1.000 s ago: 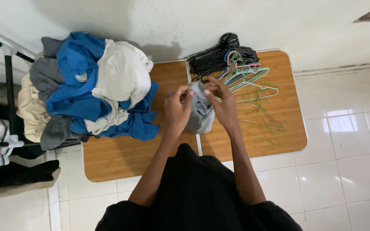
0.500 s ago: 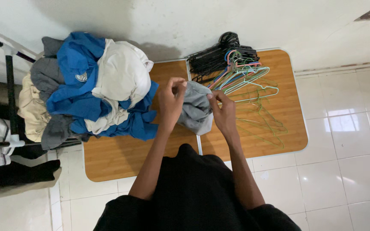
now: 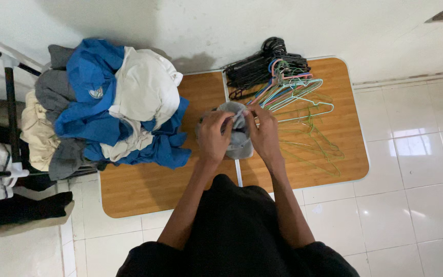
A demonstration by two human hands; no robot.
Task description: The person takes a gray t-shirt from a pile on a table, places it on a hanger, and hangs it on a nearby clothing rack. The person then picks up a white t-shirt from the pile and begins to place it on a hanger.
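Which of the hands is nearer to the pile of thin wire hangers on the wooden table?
Right. The right hand grips the small grey cloth just beside the pile of wire hangers; the left hand is farther away, on the cloth's other side.

1. Small grey garment (image 3: 238, 137) – soft cloth, bunched up w/ folds, not spread out.
2. Held between both hands: left hand (image 3: 213, 137) grips its left side, right hand (image 3: 265, 134) its right side, fingers pinching the top edge at the middle.
3. Upper hem arches just beyond the fingertips; lower part hangs below the palms, betw. the two wrists.
4. Exact type of garment can't be told.
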